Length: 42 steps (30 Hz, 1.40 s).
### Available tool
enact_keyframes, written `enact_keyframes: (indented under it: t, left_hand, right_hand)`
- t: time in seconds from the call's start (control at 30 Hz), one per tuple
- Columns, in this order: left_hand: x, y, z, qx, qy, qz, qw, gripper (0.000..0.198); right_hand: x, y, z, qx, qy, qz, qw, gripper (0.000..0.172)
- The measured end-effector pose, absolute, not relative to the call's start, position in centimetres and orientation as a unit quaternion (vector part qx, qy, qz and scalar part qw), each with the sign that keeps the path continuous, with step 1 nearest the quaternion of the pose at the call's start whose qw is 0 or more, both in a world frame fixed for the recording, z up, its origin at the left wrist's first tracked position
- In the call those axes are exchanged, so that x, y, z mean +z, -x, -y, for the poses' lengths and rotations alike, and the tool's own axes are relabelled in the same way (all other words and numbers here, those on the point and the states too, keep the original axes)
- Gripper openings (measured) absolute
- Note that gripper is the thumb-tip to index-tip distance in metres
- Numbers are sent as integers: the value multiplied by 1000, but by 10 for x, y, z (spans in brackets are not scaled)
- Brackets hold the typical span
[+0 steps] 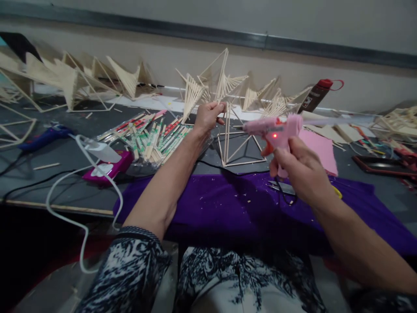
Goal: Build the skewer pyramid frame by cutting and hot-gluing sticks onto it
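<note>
My right hand (301,171) is wrapped round the handle of a pink hot glue gun (286,126), whose small red light is lit. The gun's nozzle points left, at the upright sticks of a wooden stick frame (226,139). At the top of those uprights, the fingers of my left hand (208,116) are pinched together on the frame. The frame has a flat base of thin sticks resting on the table. Exactly which stick the fingertips grip is partly hidden.
Finished-looking stick models (224,82) line the wall. Packs of sticks (153,139) lie left of the frame, beside a magenta power box (109,167) with a white cable. A blue glue gun (48,135) sits farther left. Scissors (283,188) lie on purple cloth (208,208); a dark bottle (314,96) leans behind.
</note>
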<state>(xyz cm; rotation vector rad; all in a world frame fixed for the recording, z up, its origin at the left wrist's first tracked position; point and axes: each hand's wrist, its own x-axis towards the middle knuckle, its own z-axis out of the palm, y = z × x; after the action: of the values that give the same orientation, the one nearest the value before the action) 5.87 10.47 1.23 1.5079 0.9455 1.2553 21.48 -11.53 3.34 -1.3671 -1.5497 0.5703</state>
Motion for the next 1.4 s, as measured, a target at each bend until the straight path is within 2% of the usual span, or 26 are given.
enact_keyframes:
  t: [0.17, 0.5, 0.6, 0.73, 0.93, 1.03, 1.17, 1.4]
  left_hand:
    - [12, -59, -105, 514, -607, -385, 469, 16]
    - [9, -57, -103, 510, -623, -379, 456, 19]
    - [11, -54, -104, 520, -619, -378, 451, 18]
    - [22, -48, -104, 552, -587, -379, 455, 17]
    - [44, -48, -88, 564, -554, -313, 526, 27]
    - [50, -52, -77, 547, -558, -291, 552, 24]
    - [51, -49, -58, 533, -555, -285, 572, 26]
    - [27, -24, -20, 519, -546, -295, 587, 18]
  right_hand:
    - [3, -218, 145, 274, 600, 641, 393, 20]
    - [-22, -212, 129, 248, 627, 646, 358, 34]
    - [-18, -209, 131, 261, 617, 644, 368, 33]
    - [-7, -208, 132, 260, 586, 638, 426, 25]
    - [7, -212, 130, 234, 567, 633, 473, 19]
    - [14, -215, 127, 224, 563, 626, 491, 21]
    - [16, -218, 128, 219, 572, 637, 469, 20]
    - [-11, -225, 146, 299, 600, 613, 418, 24]
